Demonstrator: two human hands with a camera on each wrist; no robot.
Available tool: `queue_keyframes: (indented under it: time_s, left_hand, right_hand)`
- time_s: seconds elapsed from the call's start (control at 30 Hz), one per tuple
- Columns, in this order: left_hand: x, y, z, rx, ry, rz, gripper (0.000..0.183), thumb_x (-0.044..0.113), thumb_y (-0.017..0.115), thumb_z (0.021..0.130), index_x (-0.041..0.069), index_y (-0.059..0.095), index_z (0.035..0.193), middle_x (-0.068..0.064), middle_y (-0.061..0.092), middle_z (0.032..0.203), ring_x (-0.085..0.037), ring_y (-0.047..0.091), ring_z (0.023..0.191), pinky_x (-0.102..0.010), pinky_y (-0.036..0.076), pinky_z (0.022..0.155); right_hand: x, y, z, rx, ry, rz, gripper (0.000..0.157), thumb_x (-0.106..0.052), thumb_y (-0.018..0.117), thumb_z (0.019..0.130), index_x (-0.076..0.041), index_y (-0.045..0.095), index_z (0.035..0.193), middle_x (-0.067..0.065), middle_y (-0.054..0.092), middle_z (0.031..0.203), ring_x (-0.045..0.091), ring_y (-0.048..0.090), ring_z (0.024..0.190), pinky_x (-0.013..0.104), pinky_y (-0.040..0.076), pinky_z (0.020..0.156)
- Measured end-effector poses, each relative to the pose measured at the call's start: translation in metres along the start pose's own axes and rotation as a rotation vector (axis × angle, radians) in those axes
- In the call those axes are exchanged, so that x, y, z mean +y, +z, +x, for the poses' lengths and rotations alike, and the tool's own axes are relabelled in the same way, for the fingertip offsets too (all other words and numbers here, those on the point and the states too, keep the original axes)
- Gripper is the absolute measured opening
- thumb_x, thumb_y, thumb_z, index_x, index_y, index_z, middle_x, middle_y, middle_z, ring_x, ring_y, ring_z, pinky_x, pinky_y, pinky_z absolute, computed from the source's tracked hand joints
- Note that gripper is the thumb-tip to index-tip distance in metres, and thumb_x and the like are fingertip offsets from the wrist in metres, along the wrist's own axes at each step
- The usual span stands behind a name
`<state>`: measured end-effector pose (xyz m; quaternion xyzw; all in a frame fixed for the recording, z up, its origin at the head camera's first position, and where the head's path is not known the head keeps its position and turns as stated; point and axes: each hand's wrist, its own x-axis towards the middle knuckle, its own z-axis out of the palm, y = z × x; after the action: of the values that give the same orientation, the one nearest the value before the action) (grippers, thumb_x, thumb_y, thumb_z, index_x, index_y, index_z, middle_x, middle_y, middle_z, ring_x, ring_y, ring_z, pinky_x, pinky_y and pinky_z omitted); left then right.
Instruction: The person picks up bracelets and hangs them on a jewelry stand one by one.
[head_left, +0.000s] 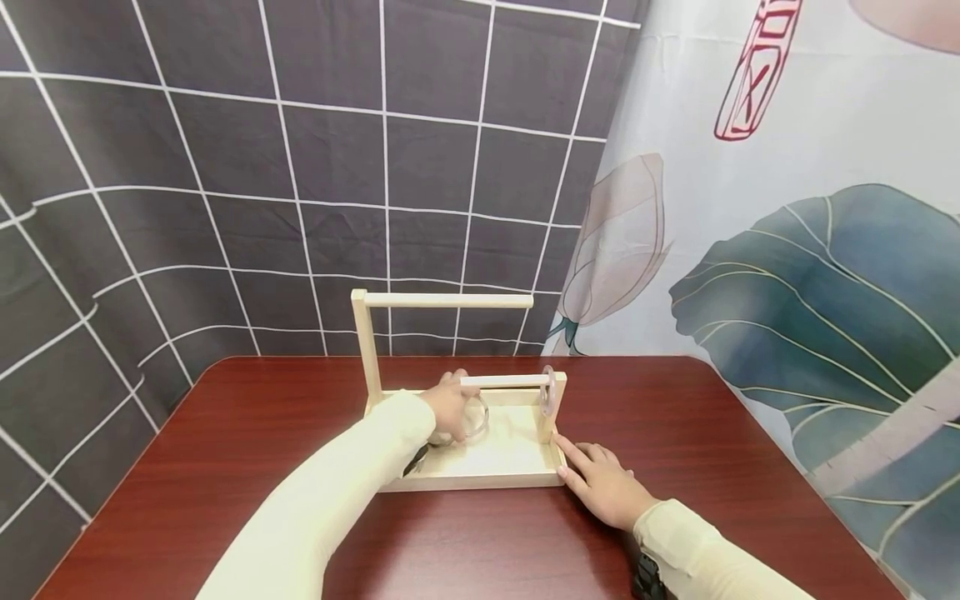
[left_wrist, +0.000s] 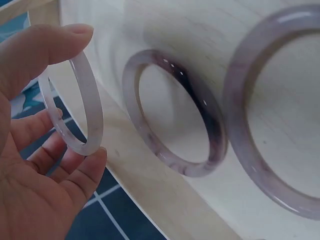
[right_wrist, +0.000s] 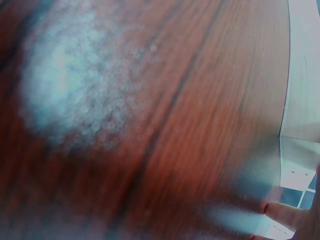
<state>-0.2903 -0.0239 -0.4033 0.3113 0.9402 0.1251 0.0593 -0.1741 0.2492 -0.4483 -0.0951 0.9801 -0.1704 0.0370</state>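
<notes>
My left hand [head_left: 450, 407] is over the tray of a pale wooden bangle stand [head_left: 517, 454]. In the left wrist view it pinches a whitish bangle [left_wrist: 93, 107] between thumb and fingertips. Beside that, a bangle with a dark patch [left_wrist: 212, 120] lies on the tray, and a larger pale lilac bangle [left_wrist: 236, 100] is at the right edge of that view. Another bangle [head_left: 544, 402] hangs on the lower rod [head_left: 502, 382], close to its right post. My right hand [head_left: 607, 492] touches the stand's right end with extended fingers.
The stand's upper rod [head_left: 450, 300] reaches right from a tall left post [head_left: 366, 346]. Everything is on a reddish-brown table [head_left: 262, 433]. Behind it hang a dark grid-patterned cloth [head_left: 330, 167] and a white cloth with lotus prints [head_left: 690, 200].
</notes>
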Motion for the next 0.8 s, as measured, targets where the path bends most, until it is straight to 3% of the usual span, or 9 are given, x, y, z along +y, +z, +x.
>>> queue_keyframes:
  time_s: [0.17,0.27,0.5,0.63,0.8]
  left_hand:
    - [-0.011,-0.002,-0.002,0.038,0.009,-0.06,0.065,0.005,0.084,0.05,0.003,0.065,0.113,-0.014,0.043,0.115,-0.03,0.04,0.101,-0.036,0.044,0.086]
    - [-0.019,-0.001,-0.002,0.057,0.003,-0.073,0.059,0.006,0.083,0.051,0.001,0.064,0.106,-0.014,0.042,0.117,-0.029,0.038,0.102,-0.035,0.044,0.086]
    - [-0.031,-0.004,-0.004,0.075,0.005,-0.138,0.079,0.005,0.079,0.055,-0.002,0.053,0.129,-0.017,0.04,0.125,-0.031,0.036,0.108,-0.039,0.044,0.089]
    - [-0.034,-0.008,-0.009,0.078,-0.011,-0.152,0.078,0.004,0.078,0.057,0.003,0.052,0.13,-0.015,0.039,0.124,-0.03,0.036,0.108,-0.037,0.044,0.087]
    - [-0.035,-0.016,-0.017,0.093,-0.038,-0.197,0.078,0.005,0.078,0.06,0.001,0.051,0.133,-0.017,0.039,0.126,-0.032,0.035,0.111,-0.042,0.044,0.09]
  right_hand:
    - [0.0,-0.001,-0.001,0.002,-0.002,-0.008,0.055,-0.052,0.039,0.099,-0.032,0.034,0.15,0.013,0.046,0.138,0.04,0.036,0.132,0.079,0.033,0.084]
    - [-0.001,-0.002,-0.001,0.0,-0.003,-0.012,0.055,-0.052,0.04,0.099,-0.032,0.034,0.15,0.013,0.046,0.137,0.04,0.037,0.131,0.078,0.033,0.085]
    - [0.0,-0.002,-0.001,-0.001,0.0,-0.011,0.056,-0.053,0.039,0.099,-0.032,0.035,0.15,0.014,0.046,0.137,0.04,0.037,0.131,0.078,0.033,0.085]
    - [0.001,-0.002,0.0,0.002,-0.005,-0.004,0.055,-0.053,0.039,0.099,-0.033,0.033,0.15,0.012,0.046,0.137,0.039,0.037,0.132,0.079,0.032,0.085]
    - [0.002,0.0,0.001,0.002,-0.004,-0.002,0.055,-0.053,0.039,0.099,-0.034,0.033,0.15,0.011,0.046,0.137,0.038,0.036,0.132,0.079,0.032,0.085]
